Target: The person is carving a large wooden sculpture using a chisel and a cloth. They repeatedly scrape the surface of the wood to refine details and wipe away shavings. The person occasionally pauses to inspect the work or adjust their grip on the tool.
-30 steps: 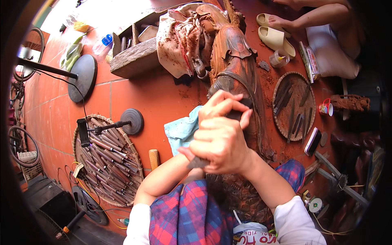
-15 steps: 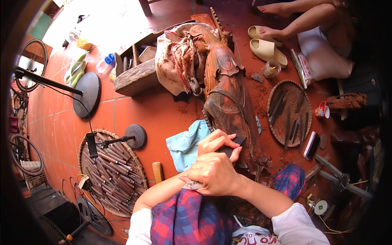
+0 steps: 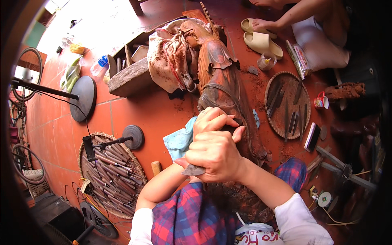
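Hands, bare, two, one before the other at centre; clock bearings are taken from them. Left hand (image 3: pixel 211 121): fingers curled narrow, a dark flat piece (image 3: pixel 233 123) at the fingertips; its full outline is hidden. Right hand (image 3: pixel 216 153): nearer the viewer, fingers closed; a grey pointed piece (image 3: pixel 193 170) juts from its underside toward 8 o'clock. Whether the two pieces are one object cannot be told.

Carved wooden statue (image 3: pixel 218 55), robed figure, reddish brown: lying lengthwise, head at 12 o'clock, midsection just beyond the hands, lower part partly hidden behind them.

Stained white cloth (image 3: pixel 163 61): 11 o'clock, beside the statue's head, against a wooden box (image 3: pixel 132 78).

Light-blue cloth (image 3: pixel 178 141): 9 o'clock, just beside the hands.

Round wooden handle (image 3: pixel 156 167): 8 o'clock.

Round woven basket (image 3: pixel 143 169), filled with wooden-handled tools (image 3: pixel 110 175): 8 o'clock.

Shallow woven tray (image 3: pixel 295 107), holding dark slim bars: 2 o'clock.

Smartphone (image 3: pixel 312 136): 3 o'clock.

Cream clogs (image 3: pixel 261 42), pair: 1 o'clock, beside another person's bare foot.
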The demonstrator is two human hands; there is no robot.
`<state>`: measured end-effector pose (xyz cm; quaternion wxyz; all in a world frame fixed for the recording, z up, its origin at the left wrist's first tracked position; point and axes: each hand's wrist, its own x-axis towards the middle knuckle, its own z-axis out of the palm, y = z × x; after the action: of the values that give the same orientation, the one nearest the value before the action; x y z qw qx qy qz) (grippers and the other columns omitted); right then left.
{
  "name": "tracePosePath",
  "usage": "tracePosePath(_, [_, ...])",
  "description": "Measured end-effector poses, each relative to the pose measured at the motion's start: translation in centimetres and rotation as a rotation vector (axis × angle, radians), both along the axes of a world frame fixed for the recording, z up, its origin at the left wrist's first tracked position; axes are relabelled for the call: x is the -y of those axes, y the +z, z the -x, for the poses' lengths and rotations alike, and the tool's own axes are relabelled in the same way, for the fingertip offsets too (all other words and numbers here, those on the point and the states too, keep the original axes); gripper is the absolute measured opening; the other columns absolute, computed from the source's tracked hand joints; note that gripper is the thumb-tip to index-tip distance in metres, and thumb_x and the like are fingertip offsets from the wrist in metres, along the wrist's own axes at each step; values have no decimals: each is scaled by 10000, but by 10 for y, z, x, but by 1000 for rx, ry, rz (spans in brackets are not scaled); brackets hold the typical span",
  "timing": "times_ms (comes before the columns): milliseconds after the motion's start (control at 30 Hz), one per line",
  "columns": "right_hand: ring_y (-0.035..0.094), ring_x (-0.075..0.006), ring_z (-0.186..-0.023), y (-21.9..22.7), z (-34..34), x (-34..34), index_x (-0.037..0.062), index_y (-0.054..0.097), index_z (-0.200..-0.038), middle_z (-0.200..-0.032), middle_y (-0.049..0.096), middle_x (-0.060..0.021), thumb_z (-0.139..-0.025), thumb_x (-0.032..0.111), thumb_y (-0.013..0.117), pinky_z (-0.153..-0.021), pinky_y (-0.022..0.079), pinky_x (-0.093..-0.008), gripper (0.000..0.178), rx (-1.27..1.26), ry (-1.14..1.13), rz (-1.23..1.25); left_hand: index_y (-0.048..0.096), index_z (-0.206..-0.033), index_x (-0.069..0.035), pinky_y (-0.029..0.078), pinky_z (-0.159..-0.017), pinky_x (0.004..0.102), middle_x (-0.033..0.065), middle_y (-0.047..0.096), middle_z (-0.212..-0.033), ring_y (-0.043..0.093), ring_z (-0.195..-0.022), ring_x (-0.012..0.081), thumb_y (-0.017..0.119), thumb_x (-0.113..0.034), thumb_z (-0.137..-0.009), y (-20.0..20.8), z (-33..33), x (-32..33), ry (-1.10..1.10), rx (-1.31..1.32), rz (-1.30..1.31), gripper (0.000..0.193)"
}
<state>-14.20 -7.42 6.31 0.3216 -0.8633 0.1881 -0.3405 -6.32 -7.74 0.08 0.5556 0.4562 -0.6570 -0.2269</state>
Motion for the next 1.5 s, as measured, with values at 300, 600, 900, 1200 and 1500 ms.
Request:
tracePosePath(300, [613,-297,-753,38,14,-7,16,606,-912,-745,568,-113,-831,392,674,-705,487,-403,390,-139,153,-157,654,-781,-46,477,-668,365,83,641,-759,621,-736,258,878,-217,-561,18,6,-37,-71,-213,-236,357])
tracePosePath(600, [615,-287,-634,-7,4,-10,61,616,-822,-698,597,-76,-844,452,675,-614,492,-374,397,2,306,-180,670,-888,-56,482,-766,368,122,634,-908,607,-882,281,890,-226,-533,9,-12,-37,2,-65,-198,451])
tracePosePath(900, [628,-252,-620,-29,5,-6,60,578,-698,-621,579,-85,-899,540,552,-567,488,-387,520,-61,223,-145,579,-956,-29,416,-865,316,93,457,-998,474,-917,243,838,-138,-488,-9,5,-37,160,142,-275,546])
tracePosePath(1200, [615,-308,-611,-24,-5,6,55,569,-634,-595,593,-70,-856,522,607,-647,493,-401,518,-46,187,-24,557,-819,-34,384,-729,353,93,453,-835,437,-778,243,823,-116,-446,-78,17,-65,313,-378,-394,466])
tracePosePath(1500, [602,-279,-598,-27,-7,7,66,582,-658,-603,572,-88,-851,538,617,-617,480,-379,511,-48,162,2,577,-774,-11,387,-725,370,68,456,-737,458,-735,261,830,-265,-341,-13,24,-31,373,-154,-64,562])
